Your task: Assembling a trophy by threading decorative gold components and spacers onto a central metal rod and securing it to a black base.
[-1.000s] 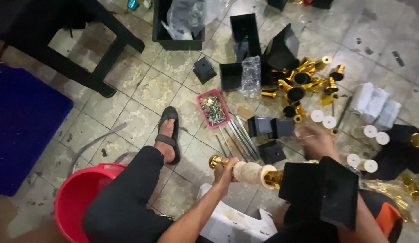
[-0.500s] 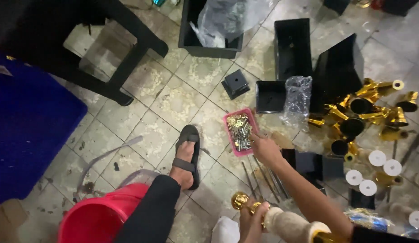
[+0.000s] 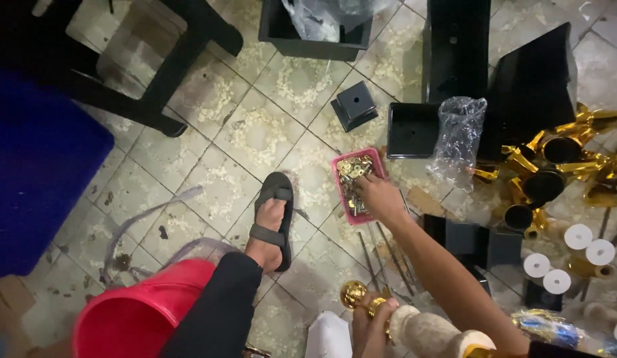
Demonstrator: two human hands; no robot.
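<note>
The small pink rectangular plastic tray point(image 3: 356, 185) of little brass-coloured fittings sits on the tiled floor point(image 3: 255, 132). The right hand point(image 3: 381, 197) reaches into the tray's near right corner, fingers curled down among the fittings; whether they pinch one cannot be told. Well below the tray, the left hand point(image 3: 369, 325) is wrapped around a gold-knobbed, cream-coloured column piece point(image 3: 414, 328). Left of the tray rests a foot in a black sandal point(image 3: 273, 222). Right of the tray lies a crumpled clear plastic bag point(image 3: 459, 136).
</note>
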